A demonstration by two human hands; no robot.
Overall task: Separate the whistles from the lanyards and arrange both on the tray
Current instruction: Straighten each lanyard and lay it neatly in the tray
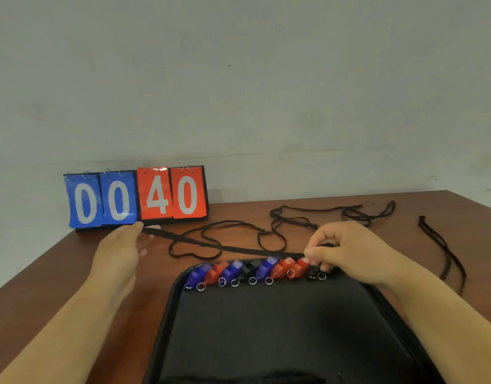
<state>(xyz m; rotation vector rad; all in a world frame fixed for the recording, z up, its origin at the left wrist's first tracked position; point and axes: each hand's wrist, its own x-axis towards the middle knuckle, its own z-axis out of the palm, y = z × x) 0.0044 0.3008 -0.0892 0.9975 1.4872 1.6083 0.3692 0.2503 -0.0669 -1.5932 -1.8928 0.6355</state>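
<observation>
On the table's (58,273) far left stood a flip scoreboard (136,198) with four cards, two blue and two red. Just in front of it the left hand (117,248) pinched one end of the stretched lanyard (225,247) between thumb and fingers (the fingers were blurred, so the exact hold was unclear). The cord ran taut above the table to the right hand (346,253), whose fingertips were curled and nipping the other end. Behind it lay the loose lanyards (291,220), looped over one another so that I could not count them. Below it, along the far rim of the tray (266,328), sat the whistles (266,266): eight showing, three blue, three red, two black, each with a ring, though the right hand might have hidden another. Well apart at the far right lay a lone lanyard (443,248). No lanyard was on the tray yet. The risk, as I judged it, was the right hand's knuckles or the taut cord sweeping the whistle row askew, and the tangle dragging several cords along at once.
</observation>
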